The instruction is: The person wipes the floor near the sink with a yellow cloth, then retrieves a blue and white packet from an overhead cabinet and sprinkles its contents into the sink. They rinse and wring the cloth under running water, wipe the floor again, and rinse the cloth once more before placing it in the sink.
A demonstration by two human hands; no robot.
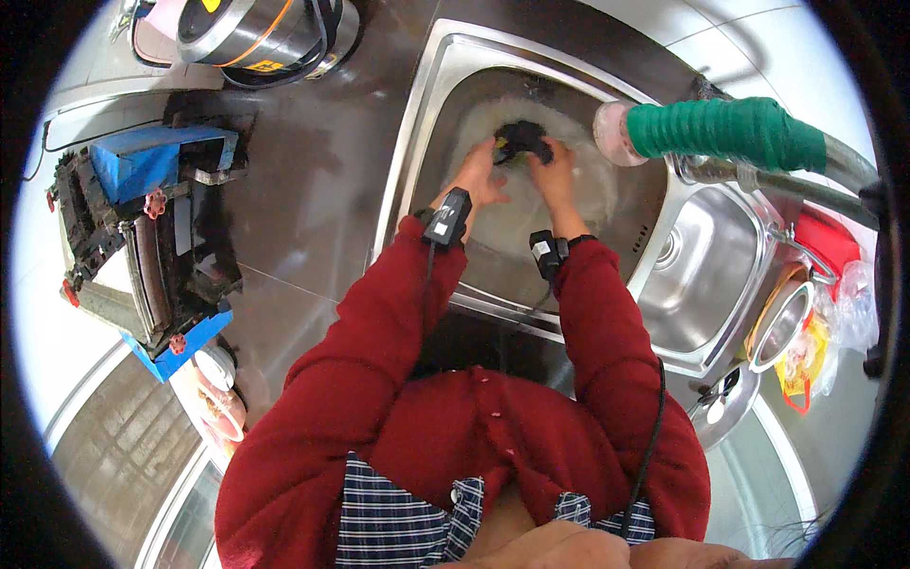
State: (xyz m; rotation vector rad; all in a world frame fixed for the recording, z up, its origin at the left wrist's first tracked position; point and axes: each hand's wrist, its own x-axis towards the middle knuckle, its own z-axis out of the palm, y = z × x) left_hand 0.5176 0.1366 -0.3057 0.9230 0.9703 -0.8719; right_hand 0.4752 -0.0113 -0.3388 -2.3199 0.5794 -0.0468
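Note:
Both of my hands are over the large stainless steel sink basin, which has cloudy water in it. Between them is a dark, bunched item with a small yellowish patch; its exact kind is unclear. My left hand grips its left side, with some fingers spread below it. On the right side, my right hand holds it with curled fingers. Dark red sleeves and black wrist-worn devices cover both wrists.
A green-wrapped pipe juts over the basin's right edge. Beside it is a smaller sink bowl. A blue-ended roller machine stands left on the dark counter, and a steel bucket sits behind.

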